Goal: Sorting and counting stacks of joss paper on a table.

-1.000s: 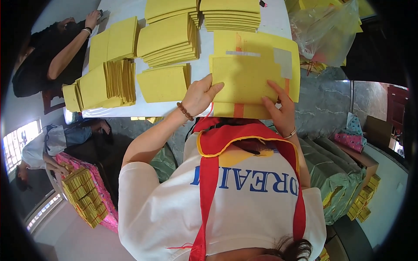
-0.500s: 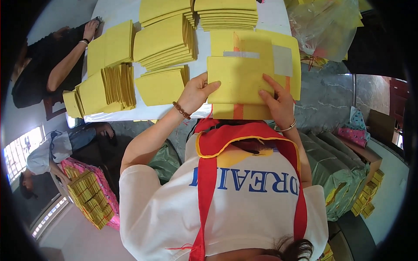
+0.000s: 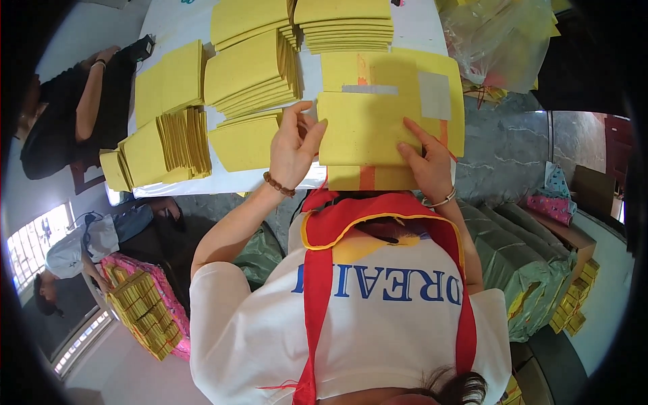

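A folded yellow paper sheet (image 3: 361, 128) lies in front of me on a larger yellow board (image 3: 344, 177) patched with orange and grey tape. My right hand (image 3: 432, 160) rests on the sheet's right side, thumb and index finger stretched apart on top; its other fingers are mostly hidden. At the sheet's left edge is my left hand (image 3: 293, 143), its thumb raised by the edge and its fingers loosely bent and apart. I see nothing held in it. Just beyond that hand sits a small pile of folded yellow paper (image 3: 244, 142).
More yellow paper stacks (image 3: 253, 71) cover the white table's (image 3: 152, 88) left and far parts. A clear plastic bag (image 3: 499, 40) sits at far right. One person in black (image 3: 67, 128) is at the left; another bends over bundled yellow paper (image 3: 145, 314). Green wrapped bales (image 3: 516, 263) stand right.
My left hand has let go of the sheet's left edge and drawn slightly left, its fingers loosening. The right hand stays on the sheet. The person in black has pulled their hand back.
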